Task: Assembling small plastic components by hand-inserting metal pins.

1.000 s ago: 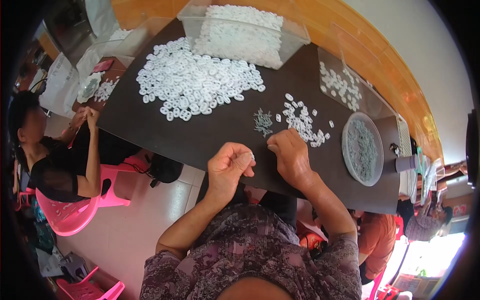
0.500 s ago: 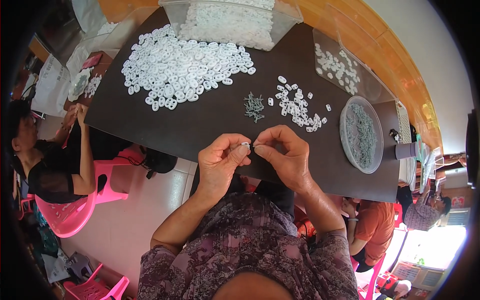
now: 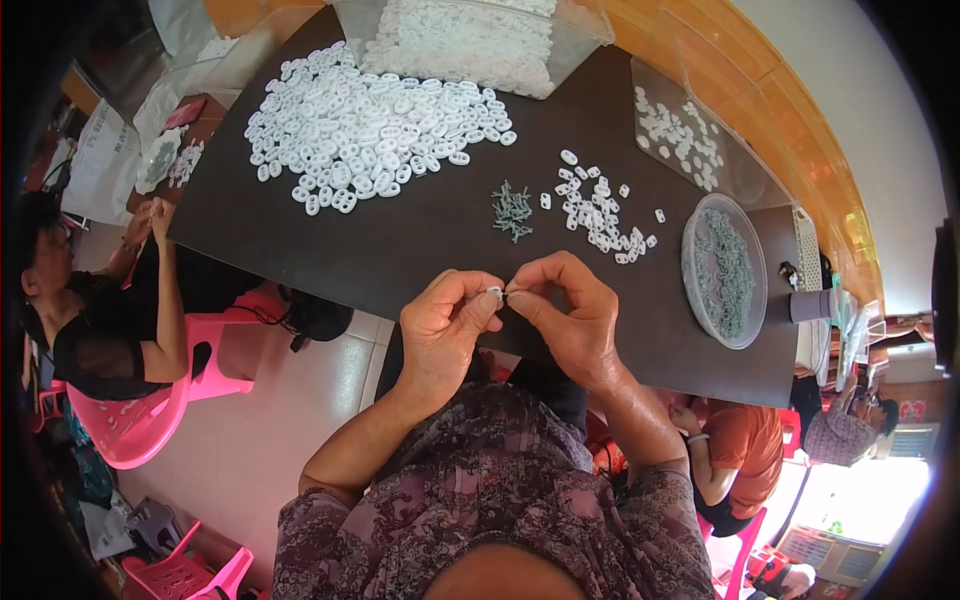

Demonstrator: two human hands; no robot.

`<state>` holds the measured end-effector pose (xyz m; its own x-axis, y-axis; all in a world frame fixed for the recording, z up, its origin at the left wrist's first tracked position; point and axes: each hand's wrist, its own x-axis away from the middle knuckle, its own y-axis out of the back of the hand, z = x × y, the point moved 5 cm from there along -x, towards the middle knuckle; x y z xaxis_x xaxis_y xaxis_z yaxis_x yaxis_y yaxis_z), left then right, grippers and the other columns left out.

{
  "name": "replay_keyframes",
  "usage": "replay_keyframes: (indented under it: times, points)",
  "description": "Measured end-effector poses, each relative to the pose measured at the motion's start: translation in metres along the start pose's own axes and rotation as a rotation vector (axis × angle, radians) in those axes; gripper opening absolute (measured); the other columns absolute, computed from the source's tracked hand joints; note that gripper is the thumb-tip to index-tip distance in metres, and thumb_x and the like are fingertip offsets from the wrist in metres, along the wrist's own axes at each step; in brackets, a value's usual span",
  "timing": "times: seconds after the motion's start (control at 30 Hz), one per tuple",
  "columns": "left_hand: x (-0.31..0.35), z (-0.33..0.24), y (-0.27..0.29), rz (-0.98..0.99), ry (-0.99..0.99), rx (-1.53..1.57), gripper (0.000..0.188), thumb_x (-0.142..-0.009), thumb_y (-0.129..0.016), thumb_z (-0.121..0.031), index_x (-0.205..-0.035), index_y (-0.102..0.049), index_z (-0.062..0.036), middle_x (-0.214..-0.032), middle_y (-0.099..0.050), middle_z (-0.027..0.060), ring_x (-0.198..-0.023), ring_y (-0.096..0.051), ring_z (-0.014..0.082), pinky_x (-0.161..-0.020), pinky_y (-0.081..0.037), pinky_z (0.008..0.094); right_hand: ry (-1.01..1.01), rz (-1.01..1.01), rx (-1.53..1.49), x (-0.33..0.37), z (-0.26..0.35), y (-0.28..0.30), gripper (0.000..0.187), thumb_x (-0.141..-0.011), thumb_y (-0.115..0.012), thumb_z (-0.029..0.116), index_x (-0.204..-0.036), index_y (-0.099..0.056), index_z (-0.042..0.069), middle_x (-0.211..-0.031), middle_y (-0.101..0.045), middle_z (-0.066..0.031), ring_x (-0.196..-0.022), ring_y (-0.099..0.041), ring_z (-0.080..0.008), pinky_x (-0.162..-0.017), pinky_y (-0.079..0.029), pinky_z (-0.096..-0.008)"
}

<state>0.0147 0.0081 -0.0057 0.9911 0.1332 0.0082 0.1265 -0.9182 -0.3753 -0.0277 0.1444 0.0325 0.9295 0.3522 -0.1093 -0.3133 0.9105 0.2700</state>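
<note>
head view: both hands meet just over the near edge of the dark table [image 3: 420,250]. the left hand [image 3: 440,335] is curled nearly shut, thumb and forefinger pinched on a small white piece [image 3: 494,292]. the right hand [image 3: 570,315] is curled the same way, its fingertips pressed to the piece's other side; whether it grips the piece or something tiny against it, i cannot tell. the piece sits between the two pinches, close to the body, likely so fine fitting can be steadied by both hands.

its long axis seems to run left to right between the fingertips, but it is too small and covered to say which way it faces.

supplies lie within reach: a big white pile [image 3: 370,130] far left, a small grey cluster [image 3: 512,210] in the middle, a lesser white scatter [image 3: 600,215] beside it, and a round dish [image 3: 722,270] of grey bits to the right. a clear tub [image 3: 470,40] of white pieces stands at the far edge.
</note>
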Motion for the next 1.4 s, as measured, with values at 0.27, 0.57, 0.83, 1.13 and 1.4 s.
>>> replay_keyframes:
  times: [0.27, 0.57, 0.83, 1.13, 1.4]
  points:
    - [0.002, 0.003, -0.001, -0.048, -0.044, -0.029, 0.010, -0.090, -0.060, -0.003, -0.097, -0.062, 0.0036, -0.087, -0.058, 0.0031, -0.069, -0.057, 0.0070, -0.061, -0.048, 0.0196, 0.078, -0.034, 0.070, 0.000, 0.000, -0.004, 0.013, -0.078, -0.067, -0.001, -0.089, -0.061, 0.002, -0.081, -0.057, -0.0036, -0.070, -0.055, -0.0094, -0.062, -0.047, -0.0241]
    - [0.008, -0.010, -0.007, -0.121, -0.368, -0.375, 0.007, -0.088, -0.061, 0.000, -0.094, -0.062, 0.0033, -0.077, -0.058, 0.0061, -0.059, -0.057, 0.0090, -0.051, -0.044, 0.0214, 0.079, -0.049, 0.072, 0.002, 0.007, -0.006, 0.010, -0.078, -0.065, -0.005, -0.086, -0.061, 0.000, -0.079, -0.057, -0.0003, -0.071, -0.051, -0.0058, -0.064, -0.043, -0.0208]
    - [0.004, 0.003, -0.004, -0.091, -0.093, -0.116, 0.009, -0.089, -0.060, -0.003, -0.095, -0.063, 0.0028, -0.079, -0.060, 0.0038, -0.062, -0.058, 0.0078, -0.055, -0.046, 0.0196, 0.021, -0.064, 0.093, 0.001, 0.009, -0.005, 0.009, -0.080, -0.064, -0.004, -0.088, -0.062, -0.001, -0.078, -0.059, 0.0000, -0.073, -0.053, -0.0058, -0.067, -0.044, -0.0208]
    - [0.002, 0.006, -0.001, -0.077, 0.015, 0.037, 0.013, -0.091, -0.060, -0.007, -0.099, -0.064, 0.0021, -0.084, -0.062, 0.0029, -0.066, -0.059, 0.0067, -0.058, -0.046, 0.0184, 0.044, -0.038, 0.067, -0.001, 0.004, -0.006, 0.009, -0.080, -0.064, -0.001, -0.088, -0.062, 0.002, -0.078, -0.058, -0.0056, -0.073, -0.058, -0.0144, -0.065, -0.047, -0.0270]
    - [0.001, 0.007, -0.004, -0.108, -0.045, -0.025, 0.011, -0.091, -0.059, -0.006, -0.097, -0.064, 0.0018, -0.083, -0.062, 0.0036, -0.063, -0.059, 0.0073, -0.057, -0.047, 0.0188, 0.309, -0.080, 0.313, -0.005, 0.011, -0.012, 0.008, -0.078, -0.060, -0.003, -0.081, -0.057, 0.003, -0.075, -0.055, -0.0088, -0.069, -0.052, -0.0270, -0.060, -0.044, -0.0362]
